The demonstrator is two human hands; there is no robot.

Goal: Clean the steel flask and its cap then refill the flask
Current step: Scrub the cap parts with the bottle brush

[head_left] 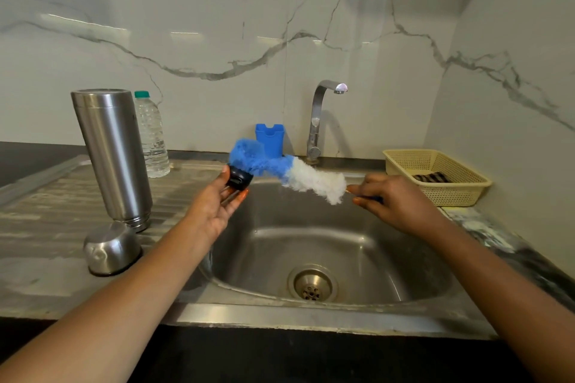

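Big steel sink (357, 246) under both arms. The steel flask (113, 155) stands on the table (46, 211) to the left. Right grip (392, 202) is clenched round the handle of the fluffy brush (311, 179). A steel cup (112, 249) sits upside down by the flask. Left grip (214, 208) pinches the black cap (239, 179), with the blue bristles touching it.

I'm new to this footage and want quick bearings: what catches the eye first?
A blue and white bottle brush stands out, gripped by the right hand over the sink, its blue end at the small black cap that the left hand holds. Left of them, a tall steel flask stands on the draining board.
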